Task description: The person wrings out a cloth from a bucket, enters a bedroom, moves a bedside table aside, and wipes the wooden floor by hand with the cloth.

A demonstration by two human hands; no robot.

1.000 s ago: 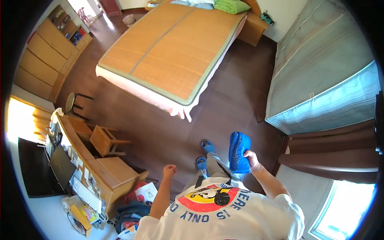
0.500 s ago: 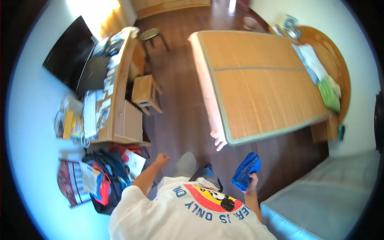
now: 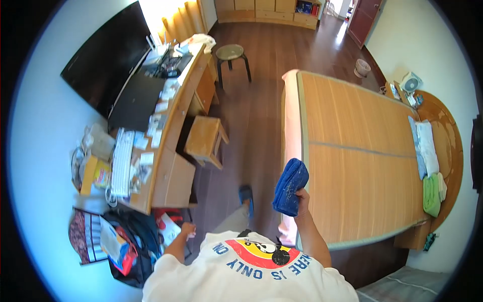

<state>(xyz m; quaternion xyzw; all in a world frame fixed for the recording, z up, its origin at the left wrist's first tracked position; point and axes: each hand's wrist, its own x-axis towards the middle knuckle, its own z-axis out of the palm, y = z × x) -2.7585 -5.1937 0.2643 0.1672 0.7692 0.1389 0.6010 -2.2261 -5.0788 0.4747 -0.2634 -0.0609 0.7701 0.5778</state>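
A folded dark blue cloth (image 3: 291, 187) with pale specks across it is in my right hand (image 3: 303, 202), whose fingers wrap its lower right side. That hand is raised in front of me, in line with the near left corner of the bed. My left hand (image 3: 188, 230) hangs low by the end of the desk, its fingers curled in and nothing visible in them. Close beside it are a dark backpack (image 3: 126, 246) and a white printed bag or sheet (image 3: 169, 229).
The bed with a bamboo mat (image 3: 357, 186) fills the right. To the left runs a desk (image 3: 168, 143) with a keyboard (image 3: 122, 163) and monitor (image 3: 108, 58). A wooden stool (image 3: 204, 136) and a round stool (image 3: 230, 52) flank the brown floor (image 3: 261, 121) between them.
I have stepped forward along the floor, and the bed and desk sit nearer. My right hand, holding the blue cloth, has come up and inward; my left hand has swung back lower.
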